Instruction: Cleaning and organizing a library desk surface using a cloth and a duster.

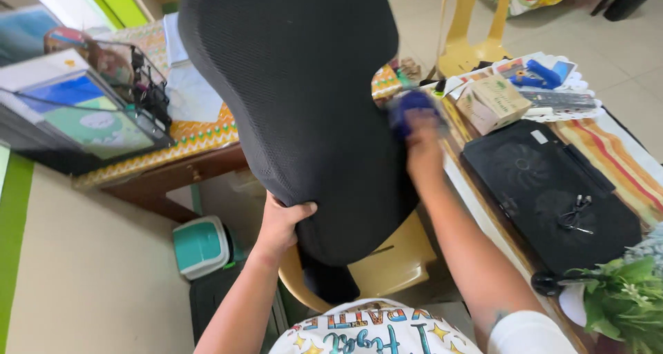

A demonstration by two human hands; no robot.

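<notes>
A large black mesh cushion (pixel 297 98) stands upright over a yellow plastic chair (pixel 387 264). My left hand (pixel 280 223) grips the cushion's lower left edge, thumb on the front. My right hand (pixel 421 143) is raised at the cushion's right side and is closed on a blue cloth (pixel 411 109), which looks blurred and presses against the cushion's edge.
A wooden table with a patterned cover (pixel 200 136) holds a wire basket (pixel 138 84) and papers at left. At right, a black cooling pad (pixel 552 195), a cardboard box (pixel 492 102) and a green plant (pixel 625 299) lie on another table. A teal bin (pixel 200 247) sits on the floor.
</notes>
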